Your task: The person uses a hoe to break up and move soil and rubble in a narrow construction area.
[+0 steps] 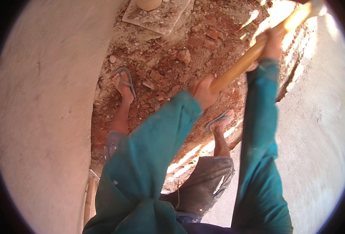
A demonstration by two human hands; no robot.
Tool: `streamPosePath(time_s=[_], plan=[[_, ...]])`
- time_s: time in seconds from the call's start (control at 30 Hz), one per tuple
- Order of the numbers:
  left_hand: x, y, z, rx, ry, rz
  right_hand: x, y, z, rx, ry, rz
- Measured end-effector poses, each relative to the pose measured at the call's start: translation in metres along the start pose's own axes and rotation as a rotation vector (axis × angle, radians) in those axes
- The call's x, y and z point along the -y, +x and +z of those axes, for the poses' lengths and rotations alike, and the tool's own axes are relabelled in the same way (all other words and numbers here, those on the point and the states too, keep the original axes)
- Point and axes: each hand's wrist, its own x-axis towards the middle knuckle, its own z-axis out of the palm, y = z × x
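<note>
A long wooden handle (242, 64) slants from the centre up to the top right, where its end is lost in bright sunlight. My left hand (203, 91) grips its lower end. My right hand (272, 43) is closed around it higher up. Both arms wear teal sleeves. The tool's head is not visible. Below the hands lie red earth and broken clods (168, 58), with my feet in grey sandals, one on the left (124, 84) and one on the right (219, 121).
Pale plastered walls stand close on the left (43, 117) and right (320, 128), leaving a narrow strip of rubble between. A flat stone slab (156, 17) with a round pale object on it lies at the far end. A wooden stick (89, 199) leans at lower left.
</note>
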Motion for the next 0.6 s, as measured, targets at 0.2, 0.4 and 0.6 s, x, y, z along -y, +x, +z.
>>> streamPosePath(time_s=[0.2, 0.4, 0.6], plan=[[0.031, -0.207, -0.009, 0.342, 0.05, -0.448, -0.112, -0.147, -0.043, 0.114, 0.062, 0.541], [0.042, -0.204, -0.001, 0.171, 0.005, 0.023, -0.007, -0.198, -0.058, 0.192, 0.303, 0.28], [-0.082, 0.042, 0.023, -0.048, -0.204, 0.408, 0.158, -0.027, -0.036, 0.11, 0.21, -0.332]])
